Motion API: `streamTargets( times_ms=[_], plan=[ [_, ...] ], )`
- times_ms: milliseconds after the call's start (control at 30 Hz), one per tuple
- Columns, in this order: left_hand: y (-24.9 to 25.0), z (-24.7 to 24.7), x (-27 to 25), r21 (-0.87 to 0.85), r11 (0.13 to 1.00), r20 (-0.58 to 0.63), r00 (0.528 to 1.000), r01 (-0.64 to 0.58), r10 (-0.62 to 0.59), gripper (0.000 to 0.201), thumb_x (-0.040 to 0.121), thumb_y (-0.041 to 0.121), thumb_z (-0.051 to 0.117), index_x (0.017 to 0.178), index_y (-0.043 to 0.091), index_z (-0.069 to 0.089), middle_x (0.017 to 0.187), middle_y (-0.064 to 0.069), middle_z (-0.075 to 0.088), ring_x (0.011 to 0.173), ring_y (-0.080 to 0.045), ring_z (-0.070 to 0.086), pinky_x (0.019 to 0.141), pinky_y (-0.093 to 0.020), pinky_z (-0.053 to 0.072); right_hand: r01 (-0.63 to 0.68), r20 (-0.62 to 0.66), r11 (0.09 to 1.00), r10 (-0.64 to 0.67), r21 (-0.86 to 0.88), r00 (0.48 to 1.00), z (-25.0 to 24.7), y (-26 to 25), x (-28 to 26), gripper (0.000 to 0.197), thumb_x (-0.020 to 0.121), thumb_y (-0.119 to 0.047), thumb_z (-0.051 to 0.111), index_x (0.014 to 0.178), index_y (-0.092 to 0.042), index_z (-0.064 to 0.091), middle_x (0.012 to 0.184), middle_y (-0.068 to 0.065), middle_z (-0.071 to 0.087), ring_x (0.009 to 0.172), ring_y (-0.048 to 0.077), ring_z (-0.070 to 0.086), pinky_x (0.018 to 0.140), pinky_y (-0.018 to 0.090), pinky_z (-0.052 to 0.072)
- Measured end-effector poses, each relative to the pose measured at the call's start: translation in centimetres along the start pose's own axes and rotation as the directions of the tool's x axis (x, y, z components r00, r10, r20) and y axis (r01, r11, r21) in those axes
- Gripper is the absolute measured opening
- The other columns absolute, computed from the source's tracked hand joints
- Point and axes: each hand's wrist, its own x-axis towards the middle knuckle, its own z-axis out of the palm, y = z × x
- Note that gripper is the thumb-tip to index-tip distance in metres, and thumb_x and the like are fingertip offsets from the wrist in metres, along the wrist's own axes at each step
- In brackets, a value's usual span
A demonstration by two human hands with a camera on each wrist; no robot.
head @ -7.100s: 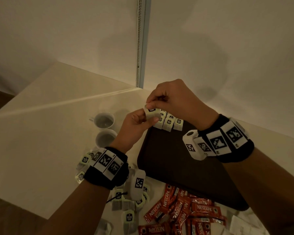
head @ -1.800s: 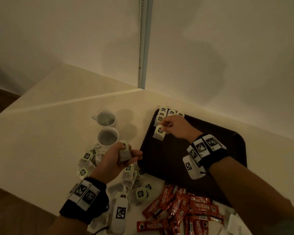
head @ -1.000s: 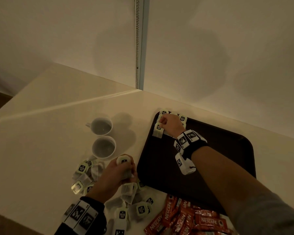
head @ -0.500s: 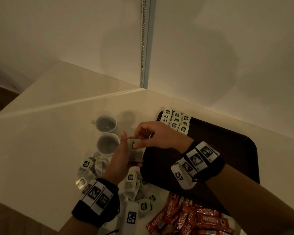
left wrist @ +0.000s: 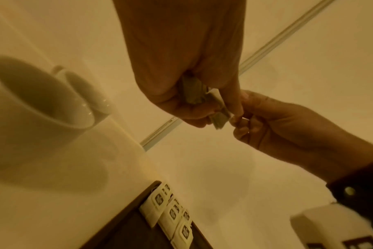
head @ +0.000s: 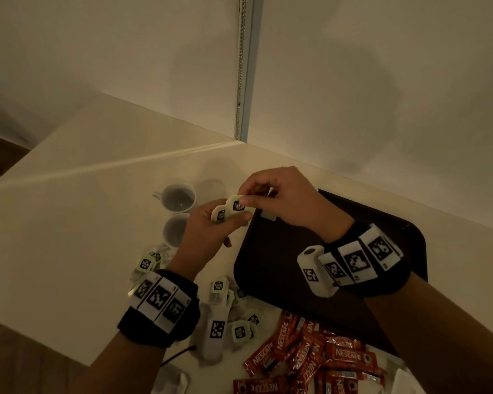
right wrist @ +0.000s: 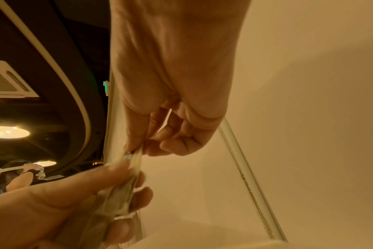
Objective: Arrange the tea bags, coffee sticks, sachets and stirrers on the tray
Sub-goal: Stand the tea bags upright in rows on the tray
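Two tea bags [head: 228,211] sit fanned in our left hand [head: 208,231], fingers curled round them, above the worktop [head: 69,211] beside the dark tray [head: 282,268]. Our right hand [head: 279,200] pinches the upper bag's tag. We judge them light, limp and easily crushed, so the stiffer tag end is our hold. Their long axes run roughly toward the tray's far corner, tags up, where a block of tea bags [left wrist: 170,214] lies.
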Motion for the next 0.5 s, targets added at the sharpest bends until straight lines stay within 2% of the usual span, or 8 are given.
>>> streamTargets(
  times_ms=[67,133,200,333,433,500],
  plan=[
    [0.5,0.1,0.4,0.029,0.999,0.003,0.999,-0.034,0.034,0.008,0.079,0.004,0.072,0.085,0.007,0.068,0.069,-0.010,0.067,0.067,-0.028,0.064,0.039,-0.021,0.041,0.043,-0.004,0.998,-0.043,-0.034,0.999,-0.2,-0.8,0.0,0.007,0.081,-0.013,0.072,0.088,-0.012,0.072,0.077,-0.004,0.069,0.070,0.000,0.061,0.064,0.006,0.041],
    [0.7,0.3,0.6,0.011,0.998,0.013,0.998,-0.054,0.054,0.008,0.080,0.003,0.071,0.083,0.010,0.067,0.065,-0.005,0.065,0.062,-0.024,0.062,0.039,-0.021,0.041,0.074,-0.007,0.995,-0.075,-0.070,0.997,-0.4,-1.3,0.1,0.007,0.080,-0.012,0.072,0.088,-0.011,0.072,0.078,-0.001,0.069,0.071,0.004,0.061,0.065,0.008,0.043],
    [0.7,0.5,0.6,-0.002,0.998,0.025,0.998,-0.062,0.062,0.007,0.081,0.006,0.071,0.080,0.011,0.067,0.064,-0.005,0.065,0.056,-0.019,0.057,0.039,-0.021,0.040,0.088,-0.008,0.992,-0.089,-0.093,0.996,-0.6,-1.5,0.2,0.007,0.080,-0.013,0.072,0.087,-0.012,0.072,0.078,-0.002,0.069,0.072,0.005,0.061,0.065,0.009,0.044],
    [0.5,1.2,0.4,-0.032,0.999,0.039,0.999,-0.026,0.028,0.014,0.081,0.003,0.069,0.076,0.015,0.066,0.064,-0.004,0.060,0.055,-0.012,0.051,0.041,-0.021,0.039,0.082,-0.011,0.989,-0.084,-0.124,0.996,-1.2,-1.6,0.1,0.006,0.080,-0.014,0.073,0.086,-0.014,0.073,0.075,-0.008,0.067,0.070,-0.001,0.060,0.063,0.006,0.040],
    [0.4,1.4,0.3,-0.048,0.999,0.064,0.998,0.005,-0.002,0.014,0.083,0.002,0.067,0.084,0.016,0.062,0.064,-0.001,0.062,0.053,-0.012,0.052,0.041,-0.022,0.038,0.040,-0.023,0.995,-0.042,-0.091,0.999,-1.5,-1.3,-0.4,0.006,0.080,-0.014,0.073,0.086,-0.013,0.072,0.075,-0.007,0.068,0.071,0.000,0.061,0.063,0.006,0.040],
    [0.1,1.2,0.4,-0.096,0.993,0.058,0.997,0.064,-0.059,0.009,0.089,0.005,0.059,0.092,0.012,0.055,0.069,-0.005,0.061,0.052,-0.018,0.054,0.041,-0.024,0.038,-0.019,-0.084,0.999,0.016,-0.038,0.996,-2.0,-0.8,-0.8,0.007,0.079,-0.014,0.073,0.086,-0.015,0.071,0.075,-0.006,0.069,0.069,0.000,0.061,0.064,0.006,0.041]
  ],
)
